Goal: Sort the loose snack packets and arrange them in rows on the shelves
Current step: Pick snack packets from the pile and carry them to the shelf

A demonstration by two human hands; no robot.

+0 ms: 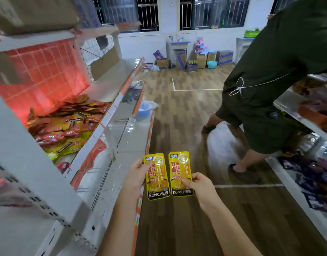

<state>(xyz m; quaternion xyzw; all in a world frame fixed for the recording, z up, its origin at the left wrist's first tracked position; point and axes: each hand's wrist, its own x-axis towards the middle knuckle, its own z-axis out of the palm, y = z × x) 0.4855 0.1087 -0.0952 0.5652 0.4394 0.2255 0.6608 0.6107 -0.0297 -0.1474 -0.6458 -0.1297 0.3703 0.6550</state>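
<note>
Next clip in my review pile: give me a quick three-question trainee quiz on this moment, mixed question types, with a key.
1. True or false: each hand holds one yellow packet.
2. The heap of loose packets lies: A) on the floor, B) on the left shelf, C) in the blue basin.
3. Fill in: the brand printed at the bottom of both held packets is ____.

Key: 1 true: left hand holds the left packet, right hand the right packet. 2 B. 3 KONCHEW.
</note>
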